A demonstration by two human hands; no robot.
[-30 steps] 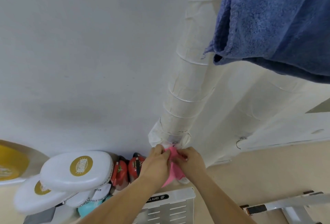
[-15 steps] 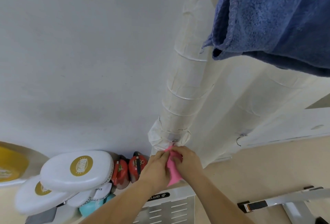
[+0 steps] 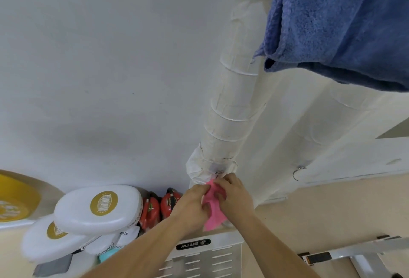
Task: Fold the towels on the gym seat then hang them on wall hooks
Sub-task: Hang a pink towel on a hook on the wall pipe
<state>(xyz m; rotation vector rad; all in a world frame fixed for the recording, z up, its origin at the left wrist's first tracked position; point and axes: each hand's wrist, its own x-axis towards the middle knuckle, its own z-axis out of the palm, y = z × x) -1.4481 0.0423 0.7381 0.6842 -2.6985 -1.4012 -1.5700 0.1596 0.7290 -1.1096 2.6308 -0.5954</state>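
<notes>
Head view: the left hand [image 3: 192, 204] and right hand [image 3: 235, 193] each pinched the small pink cloth towel [image 3: 213, 209]. Within the last second its top corner rose to just below the small metal wall hook [image 3: 219, 172]. Hanging appeared imminent but not completed.

On the white vented unit [image 3: 221, 260], a black oval badge [image 3: 193, 244] carries pale letters, upside down from here, that look like "BRTW", with a small slashed logo beside them. Left of the unit, the top white pad [image 3: 84, 215] bears a round gold emblem [image 3: 104, 203]; its wording is too blurred to read. Dark letters along that pad's edge [image 3: 135, 216] seem to spell "ONIXOR". Lower, a smaller white pad [image 3: 106, 245] shows inverted print starting "STARLI". Furthest left of the unit, a second gold emblem [image 3: 56, 230] is illegible.
</notes>
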